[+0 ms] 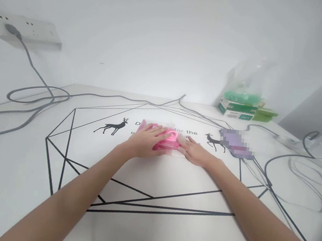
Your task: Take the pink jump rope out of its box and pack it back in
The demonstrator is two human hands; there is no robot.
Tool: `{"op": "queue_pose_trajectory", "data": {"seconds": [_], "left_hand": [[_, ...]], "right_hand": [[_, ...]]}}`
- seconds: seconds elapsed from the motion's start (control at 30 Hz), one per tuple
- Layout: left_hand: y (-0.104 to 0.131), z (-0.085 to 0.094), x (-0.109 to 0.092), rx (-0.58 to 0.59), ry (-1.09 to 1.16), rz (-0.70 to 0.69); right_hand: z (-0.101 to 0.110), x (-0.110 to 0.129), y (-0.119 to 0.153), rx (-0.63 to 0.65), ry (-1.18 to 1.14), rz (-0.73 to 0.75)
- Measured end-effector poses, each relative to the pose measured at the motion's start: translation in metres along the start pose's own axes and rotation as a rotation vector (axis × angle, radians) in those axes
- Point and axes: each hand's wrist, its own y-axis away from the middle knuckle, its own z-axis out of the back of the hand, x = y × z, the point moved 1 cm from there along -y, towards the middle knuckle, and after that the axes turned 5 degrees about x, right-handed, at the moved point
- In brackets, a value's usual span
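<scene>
A pink item in clear plastic wrapping (164, 146) lay near the middle of the white tabletop (126, 233), over the printed lettering and between 2 black deer prints (113, 126). The left hand (145, 141) rested across its left part, fingers extended and spread over the top rather than clenched. The right hand (196, 151) touched the wrapping's right edge with its fingers; whether it pinched the plastic could not be told. A bright pink loop (172, 135) showed between the 2 hands, on the upper side of the item.

To the right, a purple object (235, 143), blurred by pixelation, lay beside the right-hand deer. Behind it, near the wall, a clear plastic bag with green contents (245, 85) sat on green-and-white boxes (237, 108). At far left, a grey plug (12, 29) was in a wall socket panel (45, 33), its cable (31, 62) running down to the tabletop.
</scene>
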Motion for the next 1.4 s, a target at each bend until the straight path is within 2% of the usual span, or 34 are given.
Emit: {"op": "queue_pose_trajectory", "data": {"seconds": [0.2,0.33,0.8,1.07,1.4], "left_hand": [[0.0,-0.001,-0.002,-0.015,0.01,0.026],[0.0,-0.001,-0.001,-0.025,0.018,0.017],[0.0,-0.003,0.001,0.013,0.045,0.026],[0.0,-0.002,0.0,0.018,0.078,0.038],[-0.001,-0.005,0.001,0.007,0.076,0.049]], "right_hand": [[-0.003,0.011,-0.008,-0.019,-0.066,-0.035],[-0.001,0.015,-0.009,-0.032,-0.112,-0.008],[-0.001,0.004,-0.006,-0.014,-0.085,0.034],[-0.003,0.006,-0.009,0.015,-0.098,-0.073],[-0.004,0.011,-0.015,-0.017,-0.047,0.024]]}}
